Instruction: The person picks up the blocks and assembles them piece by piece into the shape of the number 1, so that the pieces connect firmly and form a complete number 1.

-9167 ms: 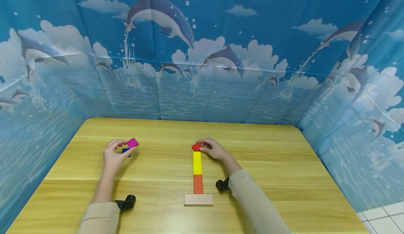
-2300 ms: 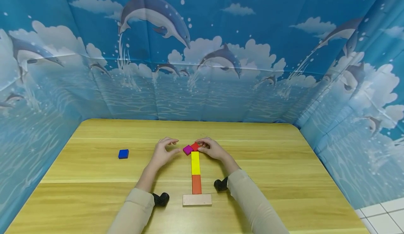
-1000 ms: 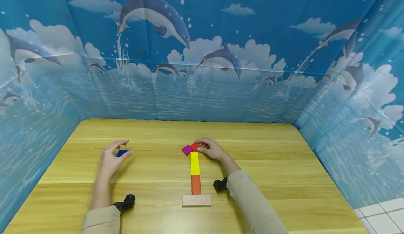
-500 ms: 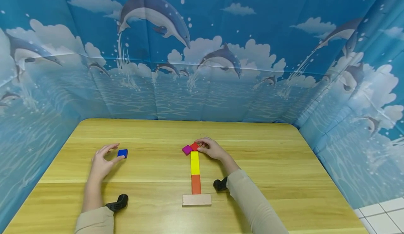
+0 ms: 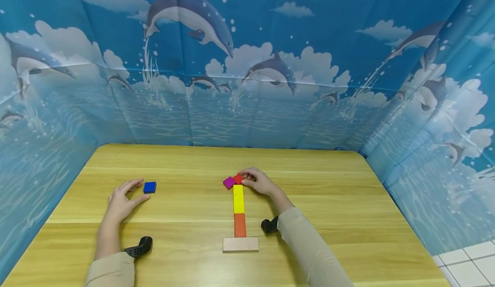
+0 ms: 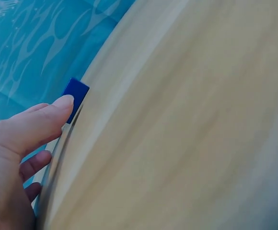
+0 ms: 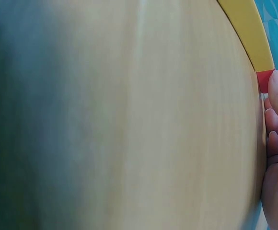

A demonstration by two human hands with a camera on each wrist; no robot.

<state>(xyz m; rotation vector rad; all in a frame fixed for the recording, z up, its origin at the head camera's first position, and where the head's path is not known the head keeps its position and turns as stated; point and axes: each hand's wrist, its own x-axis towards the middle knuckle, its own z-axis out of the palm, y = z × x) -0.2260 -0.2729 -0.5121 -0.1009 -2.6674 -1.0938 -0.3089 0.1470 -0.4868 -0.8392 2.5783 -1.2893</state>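
In the head view my left hand (image 5: pixel 123 202) lies to the left of a small blue block (image 5: pixel 149 187), thumb and fingers spread apart. A slight gap separates the fingertips from that block, though the left wrist view has the thumb overlapping the blue block (image 6: pixel 75 97). My right hand (image 5: pixel 261 182) pinches a red block (image 5: pixel 238 178) at the far end of a yellow block (image 5: pixel 238 199). Against the red block's left side sits a tilted magenta block (image 5: pixel 229 183). The thumb partly hides the red block (image 7: pixel 264 80) in the right wrist view.
Nearer the person, an orange-red block (image 5: pixel 239 225) continues the line from the yellow one and meets a plain wooden block (image 5: pixel 240 245) laid crosswise. All rest on a wood-grain table (image 5: pixel 185 231). A dolphin-print curtain (image 5: pixel 247 119) stands behind the table and along its sides.
My left hand brought the magenta block from the left to the red one and let go. It returned around the blue block, then drew back leftward from it. The right hand stayed on the red block.
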